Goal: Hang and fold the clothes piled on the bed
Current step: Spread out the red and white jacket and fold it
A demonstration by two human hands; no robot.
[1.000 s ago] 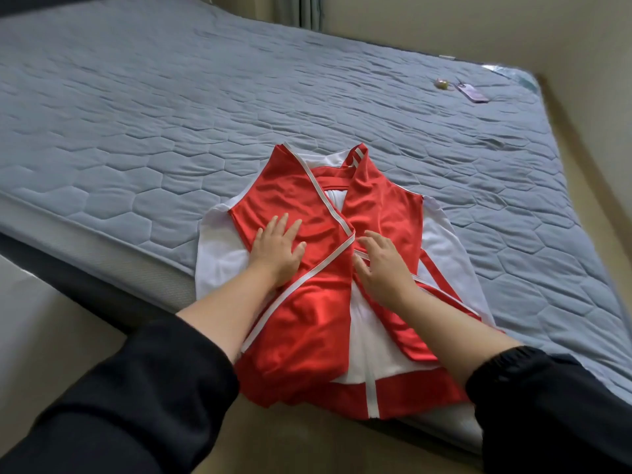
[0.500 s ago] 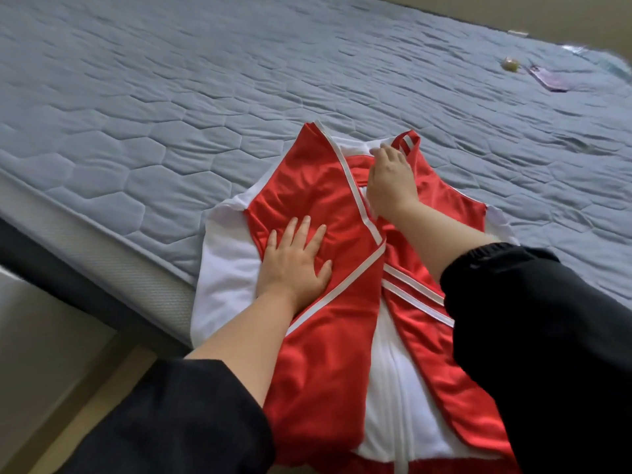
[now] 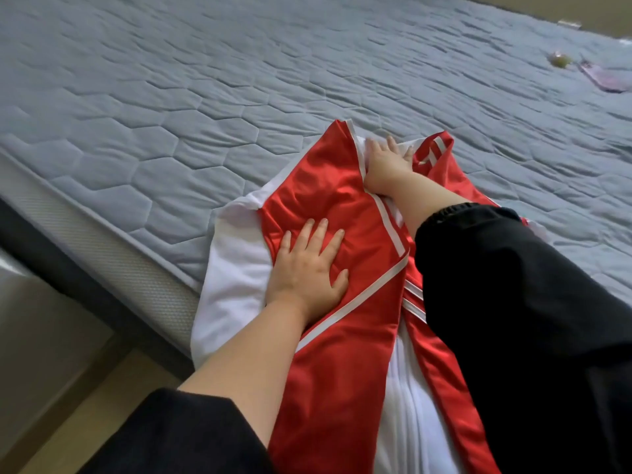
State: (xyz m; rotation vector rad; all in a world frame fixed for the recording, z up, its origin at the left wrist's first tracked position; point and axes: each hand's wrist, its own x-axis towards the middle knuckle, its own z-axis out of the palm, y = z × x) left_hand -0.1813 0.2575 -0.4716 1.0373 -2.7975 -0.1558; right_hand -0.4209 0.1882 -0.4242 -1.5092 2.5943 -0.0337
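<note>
My left hand (image 3: 307, 268) stays flat, fingers spread, on the garment (image 3: 328, 186) at lower centre on the bed (image 3: 171, 114); my right hand (image 3: 386, 162), fingers straight, has slid up to its collar, gripping nothing.

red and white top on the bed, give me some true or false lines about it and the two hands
1. The left hand lies flat, fingers spread, on the red front of the top. True.
2. The right hand grips a hanger. False: it presses with straight fingers near the top's far end, and no hanger is in view.
3. The top lies at the near edge of the bed. True.
4. The bed's cover is smooth and plain. False: it is grey-blue and quilted in hexagons.
5. The pink thing touches the top. False: it lies well apart, towards the bed's far right.
</note>
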